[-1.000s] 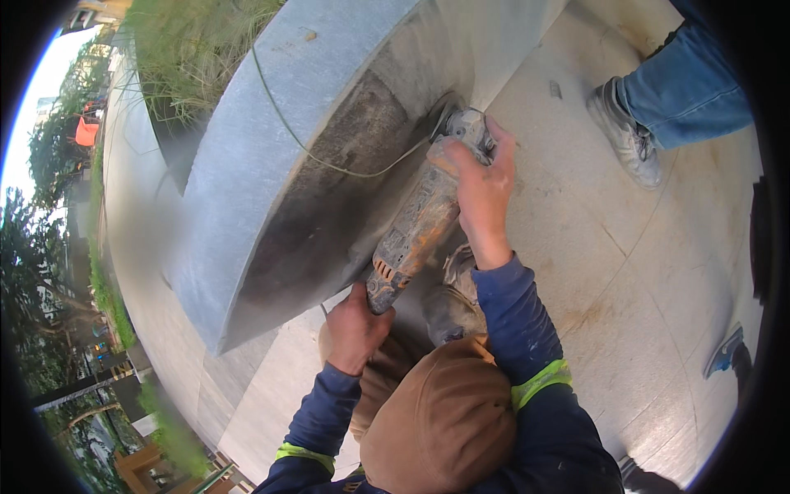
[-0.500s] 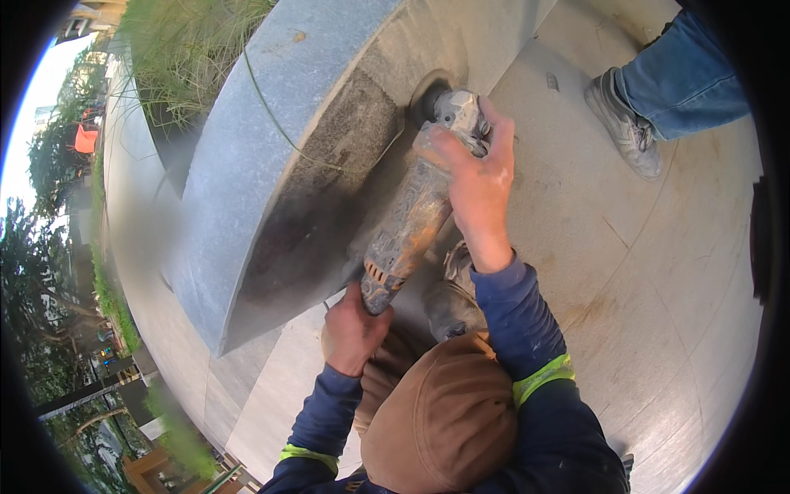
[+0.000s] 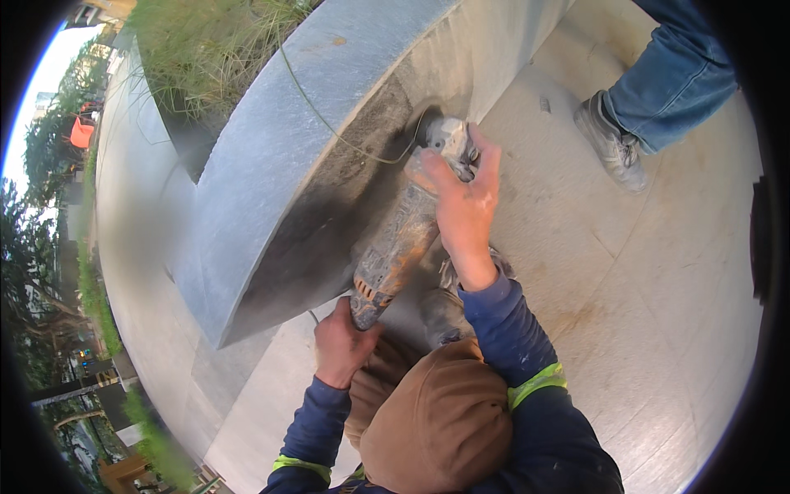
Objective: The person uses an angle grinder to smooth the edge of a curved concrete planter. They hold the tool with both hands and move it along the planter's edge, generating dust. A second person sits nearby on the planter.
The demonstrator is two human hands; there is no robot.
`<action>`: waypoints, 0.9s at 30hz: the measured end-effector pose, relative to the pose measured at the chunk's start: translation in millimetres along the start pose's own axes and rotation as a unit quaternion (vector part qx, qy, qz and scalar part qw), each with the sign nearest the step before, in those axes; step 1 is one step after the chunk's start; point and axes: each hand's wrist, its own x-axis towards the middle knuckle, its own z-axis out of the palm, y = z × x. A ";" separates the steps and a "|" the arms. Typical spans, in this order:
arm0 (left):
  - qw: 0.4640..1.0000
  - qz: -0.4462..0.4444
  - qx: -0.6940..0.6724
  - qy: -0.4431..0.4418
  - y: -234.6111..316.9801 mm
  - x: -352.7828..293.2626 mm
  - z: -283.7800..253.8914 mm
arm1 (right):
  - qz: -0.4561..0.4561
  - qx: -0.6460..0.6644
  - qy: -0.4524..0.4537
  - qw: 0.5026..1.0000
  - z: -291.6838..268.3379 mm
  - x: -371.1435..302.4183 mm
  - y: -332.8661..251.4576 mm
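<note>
Angle grinder (image 3: 403, 239), dusty, orange-grey, is held slantwise against the darkened side face of a curved grey stone planter wall (image 3: 271, 165). Its head end is gripped by the right hand (image 3: 462, 206); its rear handle is clasped by the left hand (image 3: 341, 342). A bystander's shoe (image 3: 611, 144) stands on the paving (image 3: 658, 288), well apart.

Bystander's jeans leg (image 3: 676, 78) (grey shoe (image 3: 609, 144)), planter grass (image 3: 210, 53)
</note>
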 end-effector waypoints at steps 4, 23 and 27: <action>0.998 0.015 -0.040 0.056 14.7 1.4 -5.3 | -0.078 0.034 -0.052 0.995 -0.5 7.2 -44.2; 0.999 0.008 -0.028 0.018 30.7 -10.4 -13.3 | 0.050 0.046 -0.056 0.996 -11.2 22.7 -46.8; 0.999 0.012 -0.026 0.033 33.4 -9.4 -21.5 | 0.032 0.059 -0.054 0.996 -6.6 23.9 -51.6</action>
